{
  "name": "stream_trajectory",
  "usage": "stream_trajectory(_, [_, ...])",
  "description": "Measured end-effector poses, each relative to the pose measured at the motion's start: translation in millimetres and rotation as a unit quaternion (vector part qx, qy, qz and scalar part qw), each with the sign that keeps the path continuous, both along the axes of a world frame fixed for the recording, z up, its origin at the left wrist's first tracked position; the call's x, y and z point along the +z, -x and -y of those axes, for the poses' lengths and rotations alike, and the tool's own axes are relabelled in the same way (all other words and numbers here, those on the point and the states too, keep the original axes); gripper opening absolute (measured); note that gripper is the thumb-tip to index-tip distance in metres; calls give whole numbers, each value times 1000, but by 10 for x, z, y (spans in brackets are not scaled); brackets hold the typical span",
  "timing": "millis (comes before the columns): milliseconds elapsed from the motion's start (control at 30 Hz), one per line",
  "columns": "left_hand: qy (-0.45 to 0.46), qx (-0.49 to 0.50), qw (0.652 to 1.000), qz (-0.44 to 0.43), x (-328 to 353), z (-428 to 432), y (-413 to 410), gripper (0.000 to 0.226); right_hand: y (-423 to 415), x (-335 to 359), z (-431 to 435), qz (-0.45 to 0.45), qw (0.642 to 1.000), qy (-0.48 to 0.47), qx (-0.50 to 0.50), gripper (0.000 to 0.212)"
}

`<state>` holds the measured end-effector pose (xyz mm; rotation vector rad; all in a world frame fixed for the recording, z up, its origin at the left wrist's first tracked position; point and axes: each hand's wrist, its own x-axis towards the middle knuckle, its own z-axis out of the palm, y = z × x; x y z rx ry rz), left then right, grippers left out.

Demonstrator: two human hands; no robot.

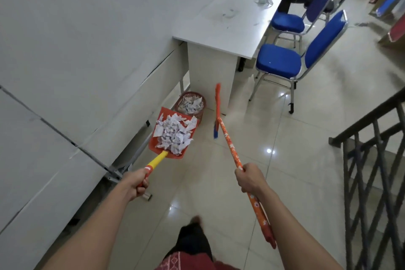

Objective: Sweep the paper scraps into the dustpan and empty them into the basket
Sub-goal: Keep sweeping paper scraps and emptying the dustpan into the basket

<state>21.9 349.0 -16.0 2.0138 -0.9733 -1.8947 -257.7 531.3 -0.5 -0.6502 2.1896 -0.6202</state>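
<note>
Left hand (140, 184) grips plastic dustpan (153, 146) of crumpled paper scraps (175, 132), perhaps touching mesh basket (192, 93); right hand (249, 178) grips broom (229, 144); glossy tiles (295, 149) open right.

Glossy tiled floor (274, 171) beneath basket (192, 92), white desk (210, 72), blue chairs (278, 61).

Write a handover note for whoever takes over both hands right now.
Left hand: fingers grip the dustpan by its handle.
Right hand: fingers grip the broom mid-handle, head pointing forward.
The dustpan is loaded with paper scraps and held beside the basket, which already holds some scraps.
Done: this load is swept up.
Left: tip the dustpan into the basket.
</note>
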Motion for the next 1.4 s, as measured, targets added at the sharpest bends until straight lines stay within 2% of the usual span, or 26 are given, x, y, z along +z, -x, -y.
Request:
stream_trajectory(200, [36,30,999,25,12,646,615,22,749,37,803,-3,999,25,30,21])
stream_trajectory(467, [47,82,993,64,24,1390,1372,13,1616,-18,1624,-1,996,25,87,25])
stream_trajectory(667, [57,118,987,97,12,1659,2052,16,2308,-112,2134,22,992,23,123,23])
stream_trajectory(933, [54,181,972,139,53,1853,2991,19,3509,-196,2792,40,971,10,236,21])
stream_trajectory(1100, [60,218,953,200,124,1934,3571,14,4151,-177,3045,40,955,-2,295,24])
stream_trajectory(1400, [59,209,930,296,80,2356,4340,10,4734,-281,3465,7,932,-20,361,26])
